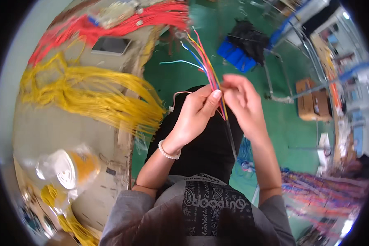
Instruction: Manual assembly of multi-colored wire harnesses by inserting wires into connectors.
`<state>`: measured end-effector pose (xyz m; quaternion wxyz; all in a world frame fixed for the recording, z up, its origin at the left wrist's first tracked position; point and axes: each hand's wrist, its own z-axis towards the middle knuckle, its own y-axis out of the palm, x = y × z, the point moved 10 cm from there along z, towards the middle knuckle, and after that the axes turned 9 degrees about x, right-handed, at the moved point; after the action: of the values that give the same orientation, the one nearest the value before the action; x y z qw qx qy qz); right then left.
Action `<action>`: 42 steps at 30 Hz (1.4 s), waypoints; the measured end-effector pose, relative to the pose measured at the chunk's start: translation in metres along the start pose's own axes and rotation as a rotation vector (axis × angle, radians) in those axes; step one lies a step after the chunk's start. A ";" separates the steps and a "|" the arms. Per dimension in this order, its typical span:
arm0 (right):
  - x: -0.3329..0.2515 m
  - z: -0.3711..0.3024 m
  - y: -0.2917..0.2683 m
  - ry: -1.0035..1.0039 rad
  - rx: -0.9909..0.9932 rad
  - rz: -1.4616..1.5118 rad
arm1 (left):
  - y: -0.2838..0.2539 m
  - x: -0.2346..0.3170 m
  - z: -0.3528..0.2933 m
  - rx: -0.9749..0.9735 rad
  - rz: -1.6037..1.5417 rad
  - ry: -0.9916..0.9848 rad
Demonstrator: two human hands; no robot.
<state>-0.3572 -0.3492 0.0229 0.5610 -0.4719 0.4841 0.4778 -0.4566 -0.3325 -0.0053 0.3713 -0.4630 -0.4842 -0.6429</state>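
A bundle of thin coloured wires (pixel 209 67), with red, yellow, blue and pink strands, rises between my hands above my lap. My left hand (pixel 194 112) is closed on it, thumb laid across the strands. At the far end the wires fan apart, and a light blue one sticks out to the left. Below the grip they run into a dark sleeve (pixel 230 137) that hangs towards my lap. My right hand (pixel 246 106) is right beside the bundle, fingers half curled and apart, slightly blurred; I see nothing held in it. A pale wire with a small white connector (pixel 171 109) hangs left of my left hand.
On the table (pixel 82 131) at left lie yellow wires (pixel 94 92), red wires (pixel 151 18), a phone-like flat device (pixel 110 45) and a plastic-wrapped tub (pixel 71 168). A blue crate (pixel 236 55) and a cardboard box (pixel 313 100) stand beyond. Many coloured wires (pixel 320 192) hang at right.
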 end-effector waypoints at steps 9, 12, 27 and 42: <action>0.101 0.000 0.021 0.278 0.088 0.313 | -0.048 -0.047 0.006 0.121 0.025 -0.159; 0.121 0.004 0.019 0.356 0.135 0.394 | -0.050 -0.063 0.018 0.152 0.025 -0.186; 0.169 0.047 0.010 0.498 0.255 0.490 | -0.060 -0.120 0.067 0.222 0.034 -0.311; 0.169 0.068 0.007 0.494 0.168 0.242 | -0.073 -0.118 0.069 0.231 -0.024 -0.310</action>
<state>-0.3453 -0.2678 -0.1395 0.4019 -0.4648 0.6968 0.3700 -0.4730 -0.2434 -0.1311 0.3355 -0.5049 -0.6116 -0.5084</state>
